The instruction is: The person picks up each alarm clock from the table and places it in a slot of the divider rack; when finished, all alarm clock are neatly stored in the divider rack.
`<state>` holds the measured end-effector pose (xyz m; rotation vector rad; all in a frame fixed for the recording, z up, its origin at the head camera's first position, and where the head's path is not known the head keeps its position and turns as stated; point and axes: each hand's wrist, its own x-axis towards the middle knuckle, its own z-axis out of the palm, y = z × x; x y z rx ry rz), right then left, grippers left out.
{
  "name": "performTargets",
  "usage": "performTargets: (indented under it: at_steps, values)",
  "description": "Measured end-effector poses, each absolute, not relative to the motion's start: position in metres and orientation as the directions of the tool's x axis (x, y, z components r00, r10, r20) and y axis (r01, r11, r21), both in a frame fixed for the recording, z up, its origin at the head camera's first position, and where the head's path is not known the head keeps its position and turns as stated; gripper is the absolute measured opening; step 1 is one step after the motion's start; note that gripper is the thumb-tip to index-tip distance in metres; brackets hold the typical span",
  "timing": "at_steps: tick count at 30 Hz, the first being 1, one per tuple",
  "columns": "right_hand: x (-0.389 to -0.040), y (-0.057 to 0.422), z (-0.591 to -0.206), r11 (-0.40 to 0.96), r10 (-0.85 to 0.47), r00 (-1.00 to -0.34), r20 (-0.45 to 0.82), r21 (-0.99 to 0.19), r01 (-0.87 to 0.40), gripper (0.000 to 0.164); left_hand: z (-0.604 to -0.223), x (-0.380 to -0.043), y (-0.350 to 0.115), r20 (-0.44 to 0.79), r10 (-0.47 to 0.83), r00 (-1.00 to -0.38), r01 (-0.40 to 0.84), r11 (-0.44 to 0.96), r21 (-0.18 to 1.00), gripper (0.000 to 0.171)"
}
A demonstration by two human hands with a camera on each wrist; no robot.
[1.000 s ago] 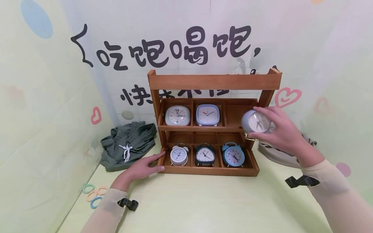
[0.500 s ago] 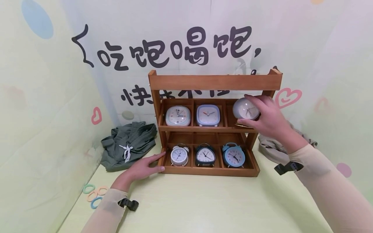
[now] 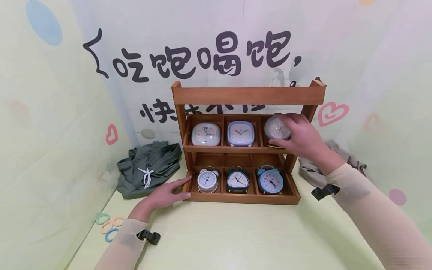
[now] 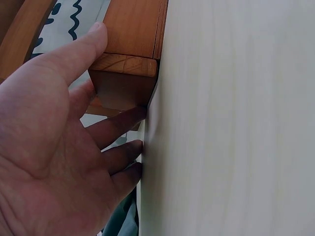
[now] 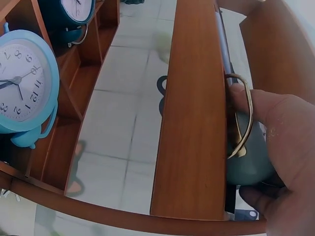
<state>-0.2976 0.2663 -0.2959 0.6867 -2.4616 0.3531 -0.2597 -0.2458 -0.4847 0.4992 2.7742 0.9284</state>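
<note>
In the upper right compartment of the wooden shelf, my right hand grips a pale round alarm clock from its right side. The right wrist view shows the thumb close by the clock's gold wire stand, behind the shelf's front board; part of the clock body is hidden. My left hand rests against the lower left corner of the shelf, fingers extended and thumb at the front. To the left on the upper tier sit a white clock and a lavender-blue clock, each in its own compartment.
The lower tier bears a white twin-bell clock, a dark triangular clock and a blue clock. A dark green garment lies left of the shelf, beige cloth right. Several coloured rings lie front left.
My right hand has carried the round clock leftward from beside the shelf's right end into the upper right compartment. The left hand has stayed at the shelf's corner.
</note>
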Motion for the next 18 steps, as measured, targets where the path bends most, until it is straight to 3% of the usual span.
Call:
performTargets:
  at_steps: [8, 18]
  values:
    - [-0.306, 0.261, -0.296, 0.838, -0.404, -0.728, 0.555, -0.094, -0.537, 0.094, -0.486, -0.261, -0.246, -0.056, 0.365, -0.929, 0.258, 0.749, 0.610, 0.080]
    - [-0.309, 0.256, -0.293, 0.867, -0.354, -0.797, 0.489, -0.147, -0.476, 0.090, -0.485, -0.260, -0.246, -0.059, 0.367, -0.928, 0.258, 0.750, 0.609, 0.080]
